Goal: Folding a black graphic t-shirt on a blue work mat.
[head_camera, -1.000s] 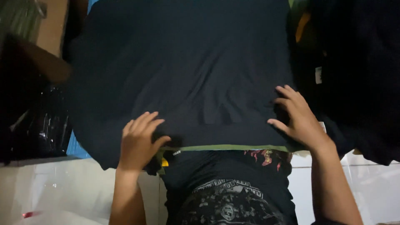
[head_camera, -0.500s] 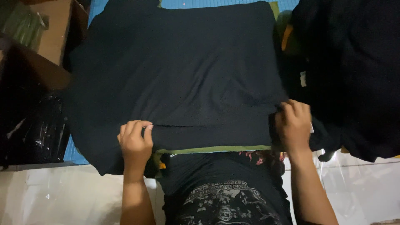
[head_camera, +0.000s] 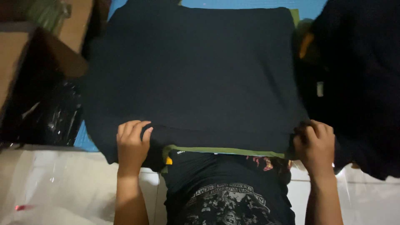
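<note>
A: Colour of the large spread garment [head_camera: 196, 71]?
B: Dark navy, plain, no pattern.

A: And beneath its near edge?
B: An olive-green board [head_camera: 225, 150] edge, then a black T-shirt [head_camera: 227, 187] with a grey-white print and small red-orange motifs.

A: Surroundings?
B: Blue mat [head_camera: 85, 139], brown cardboard box [head_camera: 25, 54], glossy black plastic bag [head_camera: 54, 118], white floor tiles [head_camera: 62, 175].

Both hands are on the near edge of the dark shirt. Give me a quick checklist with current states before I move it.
1. Left hand gripping the dark shirt: ok, fingers curled over its near edge.
2. Right hand gripping the near right corner: ok, closed in a fist on the cloth.
3. Shirt lying flat: ok, no big wrinkles visible.
4. Green layer underneath free of both grips: cannot tell.
5. Right side clear: not ok, dark clothes pile sits against the shirt.
6. Left side clear: not ok, cardboard box and black bag sit close.
</note>
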